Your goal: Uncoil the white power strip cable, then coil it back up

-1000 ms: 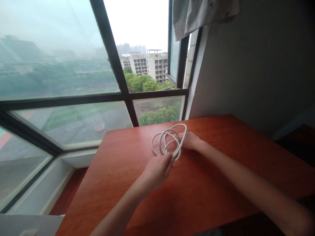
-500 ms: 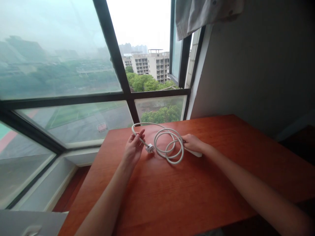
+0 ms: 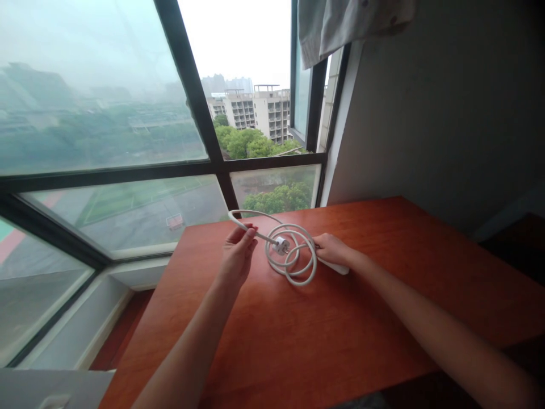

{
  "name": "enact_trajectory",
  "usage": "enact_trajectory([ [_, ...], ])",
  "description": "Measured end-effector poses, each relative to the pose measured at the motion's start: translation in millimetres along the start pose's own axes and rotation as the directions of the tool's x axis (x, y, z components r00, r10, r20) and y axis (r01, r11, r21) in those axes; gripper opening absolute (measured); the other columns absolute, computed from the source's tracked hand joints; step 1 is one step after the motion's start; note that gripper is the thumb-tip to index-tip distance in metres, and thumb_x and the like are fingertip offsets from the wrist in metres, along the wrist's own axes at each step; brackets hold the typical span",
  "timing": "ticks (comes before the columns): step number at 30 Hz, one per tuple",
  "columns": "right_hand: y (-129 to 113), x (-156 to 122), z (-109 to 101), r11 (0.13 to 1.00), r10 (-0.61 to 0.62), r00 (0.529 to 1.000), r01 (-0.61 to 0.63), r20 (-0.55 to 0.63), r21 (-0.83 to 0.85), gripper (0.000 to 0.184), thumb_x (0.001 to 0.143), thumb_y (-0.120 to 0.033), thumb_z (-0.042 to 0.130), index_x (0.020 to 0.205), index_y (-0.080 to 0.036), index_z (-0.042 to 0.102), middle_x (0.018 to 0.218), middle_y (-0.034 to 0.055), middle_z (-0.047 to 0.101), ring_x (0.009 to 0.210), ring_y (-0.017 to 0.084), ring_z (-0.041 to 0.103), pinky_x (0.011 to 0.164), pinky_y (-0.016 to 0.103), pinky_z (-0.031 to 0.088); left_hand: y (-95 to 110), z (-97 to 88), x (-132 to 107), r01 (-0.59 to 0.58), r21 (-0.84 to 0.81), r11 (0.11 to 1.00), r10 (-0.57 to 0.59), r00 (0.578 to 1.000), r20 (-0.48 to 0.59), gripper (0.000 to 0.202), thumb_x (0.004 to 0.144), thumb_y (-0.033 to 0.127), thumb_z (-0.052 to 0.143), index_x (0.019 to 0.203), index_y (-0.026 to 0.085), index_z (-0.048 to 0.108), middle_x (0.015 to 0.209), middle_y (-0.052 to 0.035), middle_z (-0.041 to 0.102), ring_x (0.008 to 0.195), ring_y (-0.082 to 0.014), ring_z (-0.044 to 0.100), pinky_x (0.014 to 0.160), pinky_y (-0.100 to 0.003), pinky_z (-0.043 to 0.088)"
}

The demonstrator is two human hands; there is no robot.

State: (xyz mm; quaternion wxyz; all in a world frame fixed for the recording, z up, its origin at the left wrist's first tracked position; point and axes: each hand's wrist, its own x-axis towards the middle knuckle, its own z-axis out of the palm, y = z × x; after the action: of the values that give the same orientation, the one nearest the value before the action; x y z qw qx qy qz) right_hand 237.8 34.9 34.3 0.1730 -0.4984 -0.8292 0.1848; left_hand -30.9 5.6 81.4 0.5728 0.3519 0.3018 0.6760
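Between the thumb and fingers of my left hand (image 3: 239, 254) is the white power cord (image 3: 314, 267), pinched just behind its plug (image 3: 281, 245). The plug points right, its pins facing away from that hand, and appears over the left side of the looped cord. My right hand (image 3: 333, 248) is closed at the right edge of the loops, around the end of a white power strip (image 3: 336, 265). Much of the strip is hidden under the hand. The loops lie between both hands over the reddish-brown wooden table (image 3: 272, 341).
Large windows with dark frames (image 3: 170, 171) stand behind and left of the table. A grey wall (image 3: 417, 125) rises on the right, and a pale curtain (image 3: 344, 28) hangs at the top. Below the windows on the left is a ledge (image 3: 145, 272).
My left hand has turned and shifted slightly right, carrying the plug right and upward over the cord loops. My right hand has stayed nearly in place.
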Motion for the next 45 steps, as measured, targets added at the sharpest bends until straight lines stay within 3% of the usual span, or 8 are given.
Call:
enact_trajectory([
  [4,-4.9,-5.1,1.2,0.983,-0.052,0.998,0.058,-0.037,0.174,0.022,0.070,-0.009,0.047,0.073,-0.015,0.068,0.070,0.0002,0.068,0.065,0.015,0.059,0.059,0.021,0.038,-21.2,-3.0,-5.1,-0.220,0.459,0.861,0.122,0.965,0.233,0.018,0.071,0.023,0.077,0.088,0.017,0.073,0.081,-0.0044,0.072,0.068,-0.0133,0.064,0.063,-0.022,0.052],
  [11,-22.5,-11.9,0.7,0.941,-0.125,0.992,0.121,-0.008,0.316,0.026,0.072,-0.009,0.048,0.080,-0.016,0.071,0.068,-0.0016,0.066,0.064,0.013,0.058,0.061,0.020,0.041,-35.6,-18.3,-1.0,-0.619,0.780,0.088,0.143,0.783,0.605,0.015,0.084,0.022,0.059,0.077,0.023,0.071,0.122,-0.0087,0.060,0.118,-0.0285,0.050,0.099,-0.047,0.042],
  [16,-21.8,-13.2,0.1,0.948,-0.122,0.992,0.108,0.028,0.299,0.032,0.069,-0.004,0.046,0.083,-0.017,0.072,0.069,-0.0003,0.069,0.064,0.014,0.061,0.059,0.020,0.042,-33.9,-33.6,7.5,-0.597,0.658,0.458,-0.098,0.702,0.705,0.022,0.082,0.020,0.057,0.101,0.019,0.068,0.135,-0.0144,0.052,0.123,-0.0284,0.050,0.102,-0.043,0.042],
  [19,-16.8,-15.0,-1.1,0.944,-0.143,0.989,0.121,0.049,0.308,0.035,0.070,-0.003,0.046,0.088,-0.016,0.073,0.073,0.0007,0.071,0.066,0.014,0.063,0.061,0.021,0.043,-31.5,-42.7,17.0,-0.428,0.609,0.668,-0.031,0.802,0.597,0.030,0.084,0.016,0.046,0.108,0.017,0.065,0.131,-0.0140,0.057,0.125,-0.0276,0.050,0.105,-0.045,0.040],
  [22,-15.1,-16.3,-3.3,0.933,-0.176,0.982,0.142,0.074,0.330,0.039,0.071,-0.005,0.048,0.098,-0.018,0.073,0.078,0.0008,0.072,0.069,0.015,0.064,0.064,0.021,0.045,-32.2,-43.5,31.7,-0.483,0.661,0.574,0.017,0.814,0.580,0.041,0.080,0.015,0.049,0.119,0.019,0.060,0.127,-0.0115,0.061,0.123,-0.0271,0.052,0.106,-0.049,0.037],
  [28,-18.7,-20.9,-9.1,0.932,-0.204,0.970,0.152,0.131,0.330,0.026,0.079,-0.016,0.053,0.096,-0.016,0.073,0.079,0.0022,0.072,0.067,0.015,0.063,0.060,0.021,0.043,-40.8,-25.9,44.6,-0.730,0.619,0.290,-0.196,0.587,0.785,0.018,0.081,0.023,0.058,0.092,0.020,0.071,0.091,-0.0096,0.071,0.096,-0.0236,0.061,0.085,-0.036,0.050],
  [38,44.6,-80.5,-52.4,0.947,0.088,0.990,-0.117,0.107,0.299,0.035,0.083,-0.037,0.056,0.107,-0.016,0.070,0.079,0.0030,0.069,0.069,0.016,0.060,0.065,0.024,0.044,29.4,-103.5,44.8,-0.607,0.622,-0.494,-0.137,0.761,0.634,0.018,0.083,0.016,0.048,0.078,0.019,0.065,0.080,-0.0115,0.066,0.088,-0.0276,0.054,0.079,-0.040,0.041],
  [45,97.3,-101.5,-54.4,0.885,0.322,0.947,-0.301,0.000,0.354,0.038,0.080,-0.043,0.056,0.100,-0.015,0.071,0.069,0.0024,0.066,0.066,0.017,0.059,0.064,0.027,0.043,56.5,-142.7,31.7,-0.473,0.651,-0.593,-0.097,0.845,0.525,0.023,0.084,0.023,0.046,0.085,0.019,0.068,0.083,-0.0095,0.067,0.089,-0.0268,0.055,0.078,-0.036,0.040],
])
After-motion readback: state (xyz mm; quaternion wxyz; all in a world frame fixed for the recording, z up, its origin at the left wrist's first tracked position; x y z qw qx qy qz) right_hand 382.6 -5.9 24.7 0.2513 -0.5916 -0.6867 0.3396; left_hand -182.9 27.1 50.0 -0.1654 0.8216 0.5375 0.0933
